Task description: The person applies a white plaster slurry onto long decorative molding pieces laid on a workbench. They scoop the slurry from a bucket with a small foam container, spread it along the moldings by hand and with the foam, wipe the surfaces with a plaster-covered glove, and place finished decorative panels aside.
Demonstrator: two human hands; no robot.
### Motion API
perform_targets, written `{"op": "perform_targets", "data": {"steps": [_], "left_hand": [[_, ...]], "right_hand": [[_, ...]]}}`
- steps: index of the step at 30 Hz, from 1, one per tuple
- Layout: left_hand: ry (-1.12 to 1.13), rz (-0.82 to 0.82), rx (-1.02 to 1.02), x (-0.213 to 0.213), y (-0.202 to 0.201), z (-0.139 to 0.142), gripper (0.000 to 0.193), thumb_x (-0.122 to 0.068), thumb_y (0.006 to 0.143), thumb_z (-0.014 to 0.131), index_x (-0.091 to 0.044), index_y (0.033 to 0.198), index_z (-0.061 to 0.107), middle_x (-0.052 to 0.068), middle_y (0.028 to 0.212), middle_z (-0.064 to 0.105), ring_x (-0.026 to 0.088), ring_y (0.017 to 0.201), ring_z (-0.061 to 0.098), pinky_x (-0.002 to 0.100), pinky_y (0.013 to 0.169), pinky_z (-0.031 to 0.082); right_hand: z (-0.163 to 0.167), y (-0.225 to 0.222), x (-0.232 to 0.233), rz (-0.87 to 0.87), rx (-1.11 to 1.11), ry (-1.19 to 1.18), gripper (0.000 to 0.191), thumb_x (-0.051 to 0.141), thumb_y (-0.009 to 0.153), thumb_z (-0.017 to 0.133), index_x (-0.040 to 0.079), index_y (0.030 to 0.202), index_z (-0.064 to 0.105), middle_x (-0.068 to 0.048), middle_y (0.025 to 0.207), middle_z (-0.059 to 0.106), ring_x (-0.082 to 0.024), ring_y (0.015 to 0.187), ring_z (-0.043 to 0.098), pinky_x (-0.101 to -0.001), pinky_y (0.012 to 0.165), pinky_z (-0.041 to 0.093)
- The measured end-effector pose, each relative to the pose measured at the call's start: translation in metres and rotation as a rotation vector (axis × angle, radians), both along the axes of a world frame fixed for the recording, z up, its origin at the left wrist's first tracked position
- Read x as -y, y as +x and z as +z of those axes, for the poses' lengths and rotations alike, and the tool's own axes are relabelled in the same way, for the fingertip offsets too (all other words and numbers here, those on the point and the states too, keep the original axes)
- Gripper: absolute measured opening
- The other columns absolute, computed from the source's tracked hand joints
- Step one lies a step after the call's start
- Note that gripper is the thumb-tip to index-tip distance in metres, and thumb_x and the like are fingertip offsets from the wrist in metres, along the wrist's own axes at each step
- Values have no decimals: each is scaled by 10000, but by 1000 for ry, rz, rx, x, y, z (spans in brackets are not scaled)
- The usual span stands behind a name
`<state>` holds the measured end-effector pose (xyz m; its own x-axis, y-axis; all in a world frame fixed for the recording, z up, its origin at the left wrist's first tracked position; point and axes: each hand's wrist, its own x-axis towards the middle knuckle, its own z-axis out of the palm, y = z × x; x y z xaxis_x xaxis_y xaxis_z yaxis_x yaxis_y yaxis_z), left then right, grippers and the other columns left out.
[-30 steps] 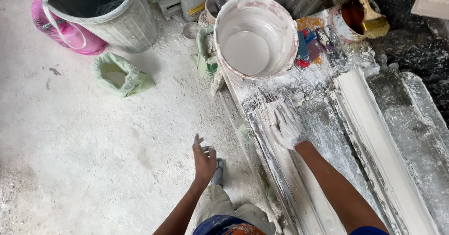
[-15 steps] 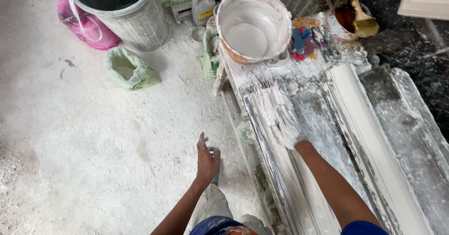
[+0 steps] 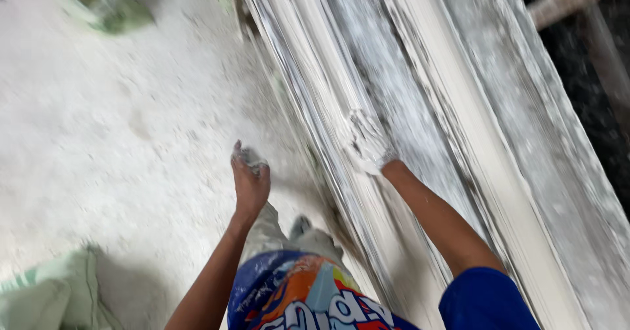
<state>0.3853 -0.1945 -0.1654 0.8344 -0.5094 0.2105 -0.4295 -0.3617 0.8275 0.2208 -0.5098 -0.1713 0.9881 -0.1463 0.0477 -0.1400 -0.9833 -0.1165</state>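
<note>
Sweeping left to right: a crumpled pale-green sack (image 3: 46,297) now sits at lower left on the white dusty floor (image 3: 118,159); the buckets seen half a second ago are out of view. Left hand (image 3: 250,179) hangs over the floor, fingers loosely curled, holding nothing, plaster on the tips. Right hand (image 3: 369,143), plaster-coated, lies flat and spread on the long white plaster moulding strip (image 3: 420,107), further down its length than before, so the smoothing looks to be moving along.

View swung down and closer: white bucket, grey bin, pink tub and paint pots all gone from frame. Right hand (image 3: 369,141) slid nearer along the plaster moulding (image 3: 420,126), still flat on it. Left hand (image 3: 249,180) lifted, fingers now curled loosely. Green sack (image 3: 49,297) newly in view at lower left.
</note>
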Motion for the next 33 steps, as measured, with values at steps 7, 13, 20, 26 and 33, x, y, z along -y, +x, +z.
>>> {"op": "perform_targets", "data": {"steps": [7,13,20,26,33], "left_hand": [[41,9,-331,-77,-191,15,785,-35,925,622,24,1584,199,277,1408,468,282,978,660,357,770,575],[-3,-157,-61,-144,-340,-12,830,9,918,662,57,1599,191,298,1413,464,328,1132,596,351,841,569],[6,-130,-355,-248,-539,11,753,-11,982,592,42,1606,174,257,1429,455,226,1008,662,322,796,580],[3,-245,-365,-297,-692,23,749,-22,988,596,50,1605,178,261,1436,445,228,1003,650,329,782,581],[-1,-237,-230,-363,-887,-15,772,-19,992,613,45,1624,173,283,1498,421,314,1152,584,394,948,547]], "right_hand": [[4,-204,-89,-46,-14,42,778,392,953,552,-70,1541,334,-264,1620,305,-380,1536,240,-485,1251,179],[-18,-386,-158,-56,-26,37,755,342,971,556,-75,1557,328,-252,1644,301,-368,1553,237,-482,1268,175],[-8,-611,-259,-111,-106,82,731,285,991,561,-82,1576,320,-238,1672,296,-354,1572,234,-478,1289,170],[1,-798,-332,-133,-143,78,743,285,955,587,-67,1559,336,-218,1656,305,-342,1557,240,-475,1274,177],[-16,-997,-396,-103,-128,56,764,294,950,591,-60,1567,311,-220,1663,278,-334,1561,220,-467,1274,169]]}}
